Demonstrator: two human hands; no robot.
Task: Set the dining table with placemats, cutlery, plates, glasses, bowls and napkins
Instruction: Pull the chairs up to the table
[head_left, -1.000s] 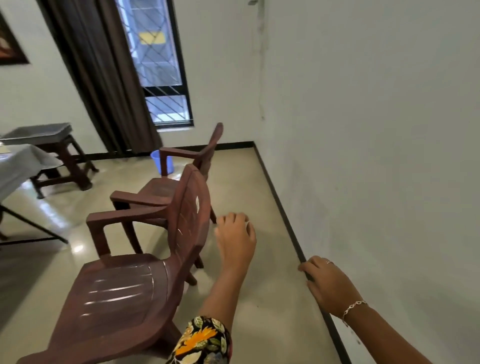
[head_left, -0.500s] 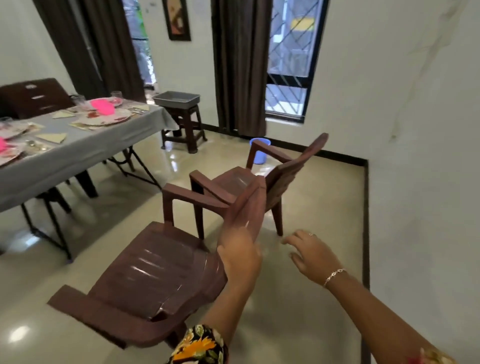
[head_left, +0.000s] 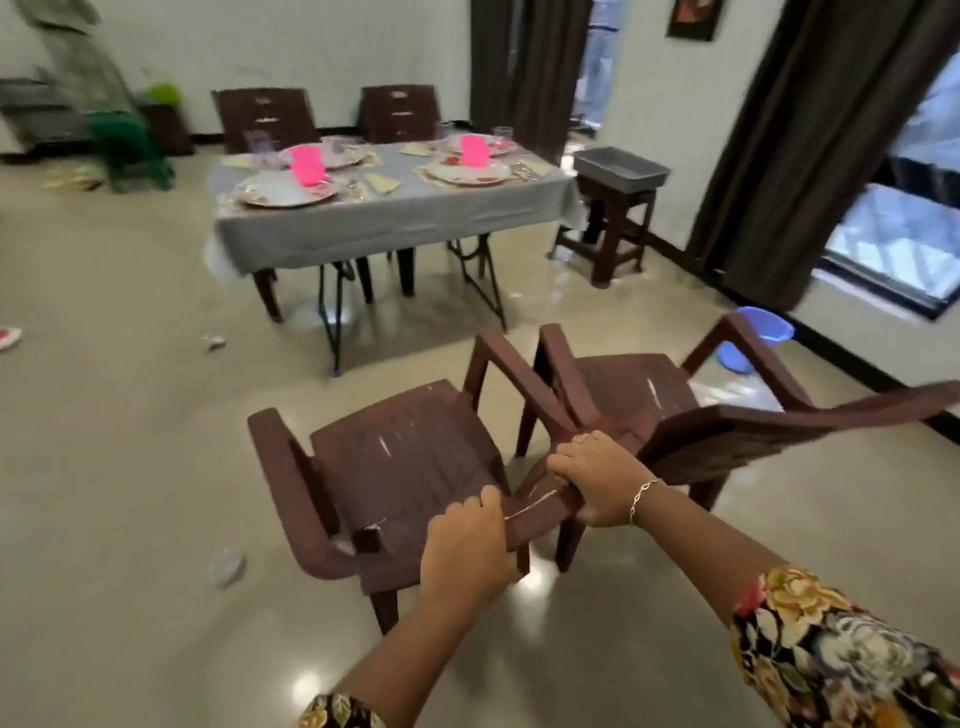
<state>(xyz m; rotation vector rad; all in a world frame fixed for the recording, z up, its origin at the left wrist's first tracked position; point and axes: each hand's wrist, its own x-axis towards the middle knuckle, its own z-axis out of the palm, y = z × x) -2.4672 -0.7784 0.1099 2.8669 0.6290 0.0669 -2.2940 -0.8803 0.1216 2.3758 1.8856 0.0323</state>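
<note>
A pale, glossy floor (head_left: 130, 441) fills most of the view. Across the room stands the dining table (head_left: 384, 228), draped in a grey cloth that hangs over its near edge. Well apart from it, close to the person, is the near chair (head_left: 405, 467), brown plastic with armrests, its seat facing the table. A second chair (head_left: 623, 387) of the same kind stands just beside it on the right, the armrests of the two nearly touching. Two more brown chairs (head_left: 265, 111) are drawn up at the table's far side. Right of the table a dark wooden stool (head_left: 618, 228) carries a grey tray (head_left: 621, 167), and a blue bucket (head_left: 763, 325) sits on the floor behind the second chair, near the window wall.

The left hand (head_left: 467, 551) clasps the top edge of the near chair's backrest, fingers curled over it. The right hand (head_left: 597, 483) grasps the same backrest further right, fingers wrapped round the rim.

On the tablecloth lie patterned plates (head_left: 283, 189), one at each place. Two pink vessels (head_left: 304, 165) stand on the far plates; through the blur they could be glasses or bowls. Folded pale napkins (head_left: 383, 182) lie beside the plates. A thin bracelet (head_left: 641, 499) circles the right wrist.
</note>
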